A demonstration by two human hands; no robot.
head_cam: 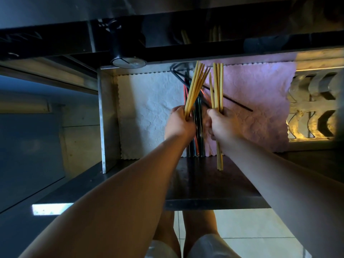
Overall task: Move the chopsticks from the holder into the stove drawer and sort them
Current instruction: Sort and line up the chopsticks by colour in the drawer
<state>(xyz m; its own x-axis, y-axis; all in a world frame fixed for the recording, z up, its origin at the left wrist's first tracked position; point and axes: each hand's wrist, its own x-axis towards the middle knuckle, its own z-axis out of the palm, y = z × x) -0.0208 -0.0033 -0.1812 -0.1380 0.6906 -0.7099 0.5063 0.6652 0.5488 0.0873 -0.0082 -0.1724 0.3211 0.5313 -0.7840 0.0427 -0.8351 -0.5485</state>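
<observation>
The stove drawer (107,118) is pulled out below me, lined with a white cloth (147,108) on the left and a pink cloth (256,101) on the right. My left hand (179,123) grips a fanned bundle of yellow wooden chopsticks (195,86) over the drawer's middle. My right hand (223,123) holds a second, straighter bunch of yellow chopsticks (217,86) just to the right. Under both hands lie several black and red chopsticks (197,146) along the seam between the cloths. One black chopstick (236,104) lies slantwise across the pink cloth. The holder is not in view.
A round stove knob (128,61) sticks out above the drawer's far edge. A metal rack with curved slots (314,108) fills the drawer's right end. The dark drawer front (204,190) is nearest me, with tiled floor (251,229) and my legs below.
</observation>
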